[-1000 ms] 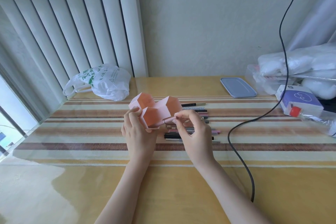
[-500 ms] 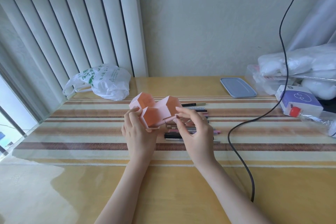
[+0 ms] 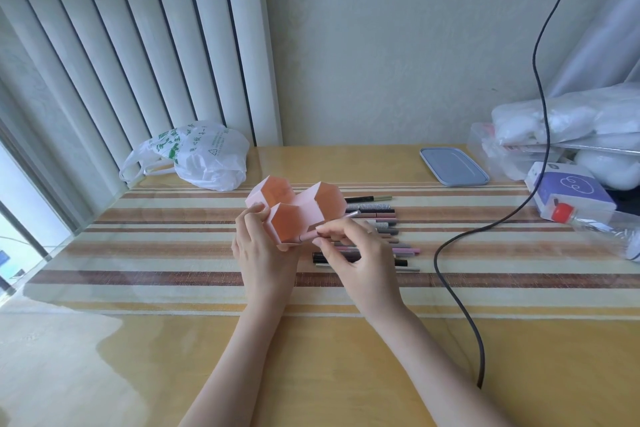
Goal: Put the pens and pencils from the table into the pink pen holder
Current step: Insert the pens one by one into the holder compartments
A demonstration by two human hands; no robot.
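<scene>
Striped bench (image 3: 138, 253): your right hand (image 3: 360, 263), pinching a pink pen (image 3: 323, 229), has lowered its tip to the near cell of the pink pen holder (image 3: 298, 211), which your left hand (image 3: 259, 250) grips.

The yellow table (image 3: 346, 374) carries a striped mat (image 3: 156, 253), a row of pens and pencils (image 3: 377, 229), a white plastic bag (image 3: 204, 156), a grey-blue lid (image 3: 453, 166) and a black cable (image 3: 460, 291).
</scene>
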